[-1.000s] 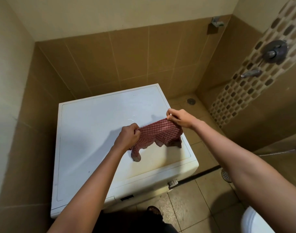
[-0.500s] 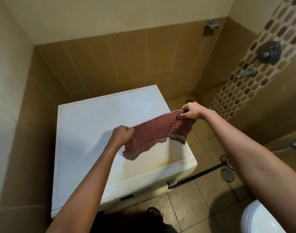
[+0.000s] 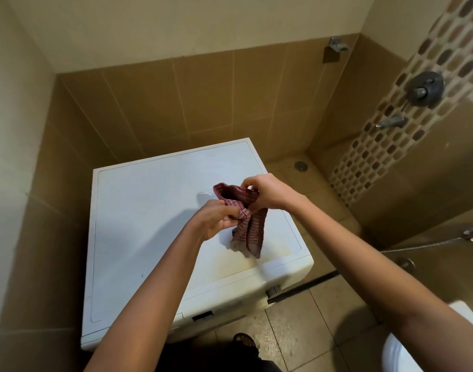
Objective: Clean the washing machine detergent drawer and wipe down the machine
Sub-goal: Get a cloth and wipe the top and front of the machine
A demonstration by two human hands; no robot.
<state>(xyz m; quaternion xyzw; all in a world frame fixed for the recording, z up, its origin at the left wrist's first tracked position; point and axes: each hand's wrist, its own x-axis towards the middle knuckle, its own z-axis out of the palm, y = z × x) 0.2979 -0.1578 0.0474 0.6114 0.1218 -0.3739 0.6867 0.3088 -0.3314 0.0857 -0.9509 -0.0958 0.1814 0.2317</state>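
Observation:
A white washing machine [image 3: 138, 224] stands in the tiled corner, seen from above, its top yellowed near the front right. Over the right half of the top I hold a red-and-white checked cloth [image 3: 250, 226]. My left hand [image 3: 216, 220] pinches a bunched fold of it, and my right hand [image 3: 267, 191] grips the upper edge close beside. The cloth is folded over and its lower part hangs down toward the top. The detergent drawer is not in view.
Tiled walls close in behind and left of the machine. A shower valve [image 3: 424, 88] and spout [image 3: 391, 122] sit on the right wall. A dark hose [image 3: 305, 287] runs along the floor from the machine. A white toilet rim [image 3: 407, 350] shows bottom right.
My hands were apart with the cloth stretched between them; they have come together, folding the cloth so it hangs doubled below them.

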